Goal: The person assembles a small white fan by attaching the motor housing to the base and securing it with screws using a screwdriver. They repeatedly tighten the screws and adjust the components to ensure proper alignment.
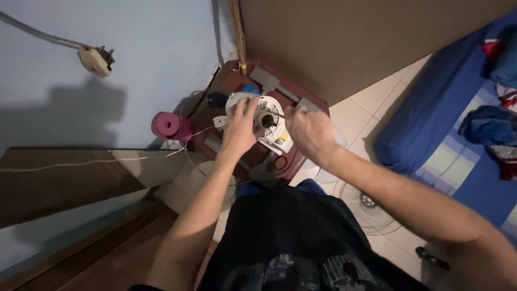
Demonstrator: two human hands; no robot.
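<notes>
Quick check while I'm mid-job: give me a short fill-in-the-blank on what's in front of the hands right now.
1. The left hand rests on a white fan motor housing that sits on a dark ____ stool.
2. The right hand holds a thin tool whose tip points into the housing's ____.
3. A roll of ____ tape lies left of the stool.
4. A wire fan guard lies on the tiled ____.

Missing words: red; centre; pink; floor

Two hands, one fan motor, one stool
</notes>
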